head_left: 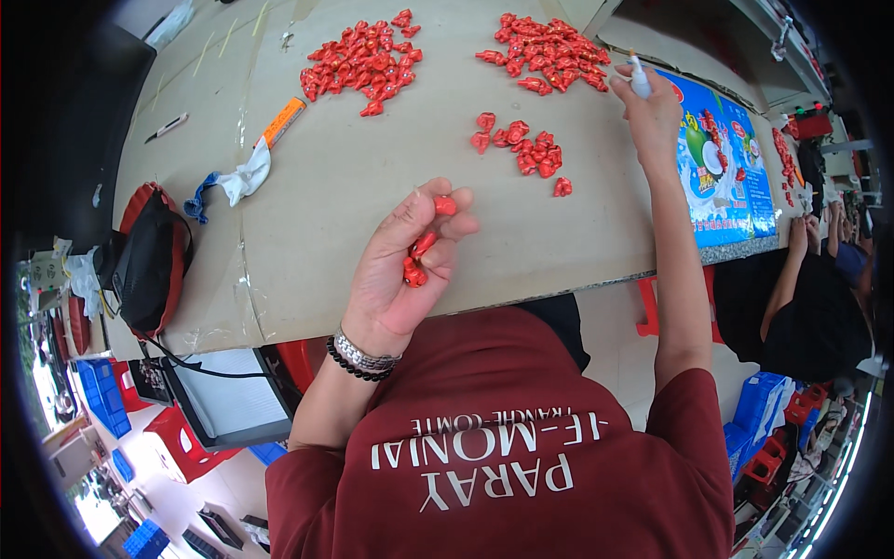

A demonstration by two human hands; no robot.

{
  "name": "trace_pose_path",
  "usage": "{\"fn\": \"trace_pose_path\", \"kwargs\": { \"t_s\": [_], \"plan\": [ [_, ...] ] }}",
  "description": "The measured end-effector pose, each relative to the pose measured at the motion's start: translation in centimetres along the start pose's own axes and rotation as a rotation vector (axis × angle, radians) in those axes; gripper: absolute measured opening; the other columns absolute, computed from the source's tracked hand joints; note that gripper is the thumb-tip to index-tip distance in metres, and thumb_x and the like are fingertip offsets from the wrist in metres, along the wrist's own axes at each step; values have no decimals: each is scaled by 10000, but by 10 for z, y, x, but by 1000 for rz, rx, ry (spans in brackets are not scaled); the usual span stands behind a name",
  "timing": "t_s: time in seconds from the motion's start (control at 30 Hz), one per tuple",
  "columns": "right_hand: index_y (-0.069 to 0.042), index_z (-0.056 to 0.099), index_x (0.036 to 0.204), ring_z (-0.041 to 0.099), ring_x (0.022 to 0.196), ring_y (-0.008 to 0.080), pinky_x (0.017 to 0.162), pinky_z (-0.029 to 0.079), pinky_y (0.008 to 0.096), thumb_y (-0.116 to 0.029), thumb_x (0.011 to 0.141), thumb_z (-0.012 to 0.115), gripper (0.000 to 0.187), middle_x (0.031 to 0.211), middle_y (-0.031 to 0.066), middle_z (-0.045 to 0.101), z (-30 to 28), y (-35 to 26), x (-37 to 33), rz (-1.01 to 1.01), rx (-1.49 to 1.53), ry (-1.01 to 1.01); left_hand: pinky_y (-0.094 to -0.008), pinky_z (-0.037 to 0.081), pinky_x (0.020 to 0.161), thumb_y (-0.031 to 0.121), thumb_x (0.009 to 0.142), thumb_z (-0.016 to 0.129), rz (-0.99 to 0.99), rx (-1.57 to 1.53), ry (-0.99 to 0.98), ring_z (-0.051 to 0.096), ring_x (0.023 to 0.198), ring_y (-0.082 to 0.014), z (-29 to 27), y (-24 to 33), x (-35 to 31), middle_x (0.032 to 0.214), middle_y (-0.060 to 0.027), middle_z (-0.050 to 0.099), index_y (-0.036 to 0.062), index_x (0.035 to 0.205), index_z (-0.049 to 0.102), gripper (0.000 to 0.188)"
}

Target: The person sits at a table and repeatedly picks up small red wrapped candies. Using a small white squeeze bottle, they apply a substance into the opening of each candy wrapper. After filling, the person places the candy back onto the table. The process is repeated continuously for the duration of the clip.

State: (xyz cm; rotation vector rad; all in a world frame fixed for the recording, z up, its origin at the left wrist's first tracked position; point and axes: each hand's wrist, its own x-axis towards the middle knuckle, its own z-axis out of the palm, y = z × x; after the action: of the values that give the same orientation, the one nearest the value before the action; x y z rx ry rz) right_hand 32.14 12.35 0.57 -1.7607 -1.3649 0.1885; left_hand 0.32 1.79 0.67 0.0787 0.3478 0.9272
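Lighting bright & fairly even over the desk, approx. neutral white. Tube lights show as a thin curved line well R of desk, bg; blown-out white patch beyond desk's L end. Shadows soft, v. faint, under the red pieces on desk, w/ tiny glints on them. Desk sharp, no obvious motion blur; bg past its R end soft & smeared. Fisheye bends desk's edges; pic corners beyond it go black.
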Motion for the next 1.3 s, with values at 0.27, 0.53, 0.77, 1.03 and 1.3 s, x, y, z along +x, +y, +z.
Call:
{"fn": "trace_pose_path", "kwargs": {
  "t_s": [0.27, 0.53, 0.77, 1.03, 1.3],
  "plan": [
    [-3, 614, 1067, 473, 606, 50, 508, 352, 187, -63, 814, 637, 261, 847, 15, 566, -12, -97, -91, 214, 760, -359, -165, 358, 359, 332, 978, 448, -40, -120, -122, 447, 625, -108, -8, -5, 1, 944, -99, 544, 32, 1085, 486, 320],
    [-52, 655, 1032, 530, 776, 128, 685, 439, 249, -116, 743, 716, 302, 914, 41, 557, 11, -117, -131, -159, 696, -672, -161, 295, 365, 316, 906, 606, 73, 337, -89, 447, 471, -68, -2, -5, -2, 779, -24, 582, 54, 1006, 552, 286],
    [-71, 697, 939, 545, 771, 170, 673, 448, 279, 25, 631, 755, 327, 826, 46, 549, 9, -129, -139, -267, 617, -664, -160, 302, 372, 263, 872, 662, 70, 390, -166, 471, 482, -56, -11, -5, -1, 786, -22, 583, 28, 1003, 557, 288],
    [-57, 670, 887, 539, 751, 120, 678, 443, 241, 42, 642, 752, 277, 856, 35, 535, 11, -129, -141, -266, 546, -541, -169, 278, 372, 177, 927, 592, 133, 509, 30, 474, 497, -49, 6, -10, -12, 846, -30, 616, 26, 1017, 585, 175],
    [-25, 441, 1151, 558, 830, 136, 724, 470, 260, 23, 795, 643, 411, 1044, 94, 466, -3, -119, -144, -80, 677, -631, -175, 275, 347, 207, 957, 533, 63, 183, -81, 440, 458, -66, -9, -4, -11, 873, -52, 624, 49, 1029, 547, 174]
  ]
}}
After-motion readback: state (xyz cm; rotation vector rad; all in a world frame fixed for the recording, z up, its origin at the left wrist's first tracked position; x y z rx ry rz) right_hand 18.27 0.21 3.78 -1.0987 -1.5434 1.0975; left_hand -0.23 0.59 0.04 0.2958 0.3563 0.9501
